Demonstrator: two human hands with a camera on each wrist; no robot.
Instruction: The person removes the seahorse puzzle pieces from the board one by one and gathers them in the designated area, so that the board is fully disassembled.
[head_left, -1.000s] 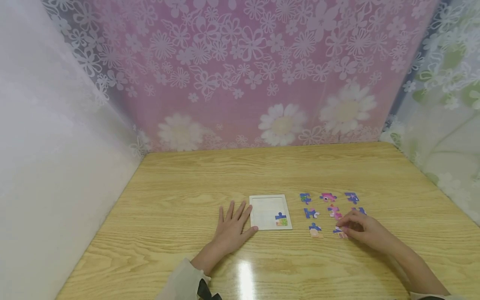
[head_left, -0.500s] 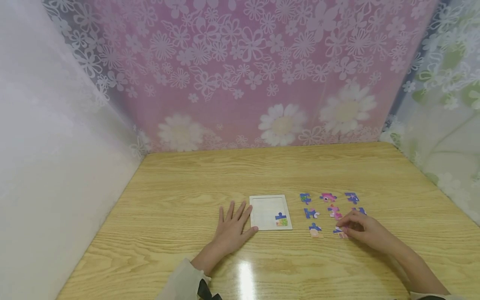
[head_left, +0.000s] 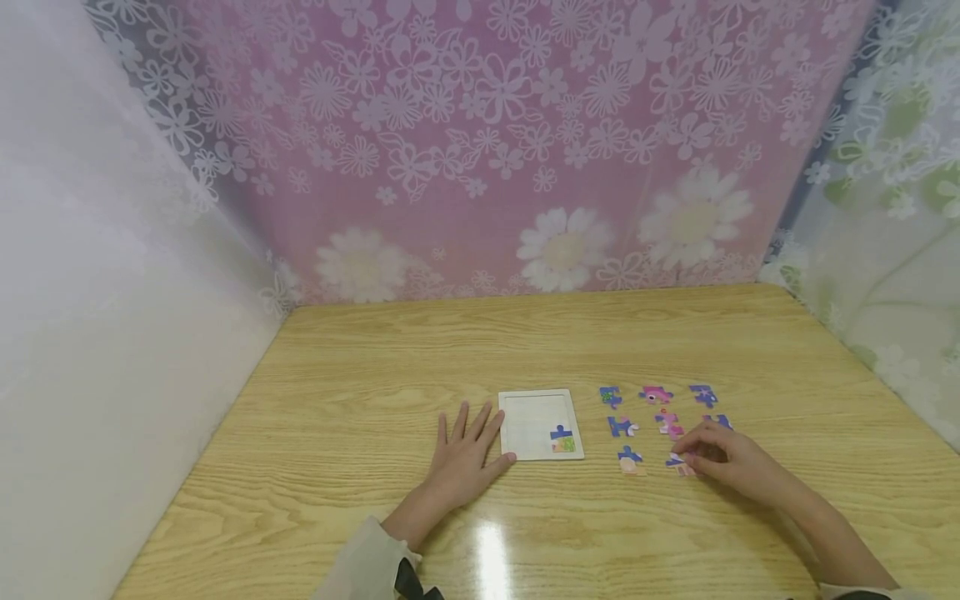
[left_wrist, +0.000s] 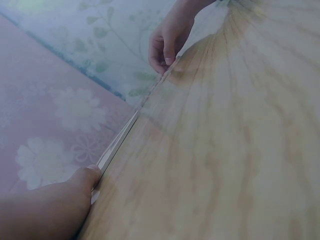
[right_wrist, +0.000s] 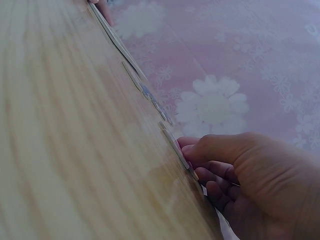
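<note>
My left hand [head_left: 459,463] lies on the table with its fingers spread. Its thumb and index finger touch the left edge of a white square puzzle frame [head_left: 504,427]. Inside that frame, at the lower right corner, sits one blue, green and peach puzzle piece [head_left: 562,440]. To the right, my right hand [head_left: 733,463] has curled fingers and pinches a blue and pink puzzle piece [head_left: 680,463] lying on the table, partly covered by the fingertips. In the right wrist view the thumb and index finger of the right hand [right_wrist: 235,170] meet at a thin piece's edge.
Loose puzzle pieces lie in rows between the frame and my right hand, among them a pink fish-eye piece [head_left: 656,396], a starfish piece [head_left: 704,395] and a peach piece [head_left: 632,462]. A flowered pink curtain [head_left: 465,167] hangs behind the wooden table [head_left: 360,358].
</note>
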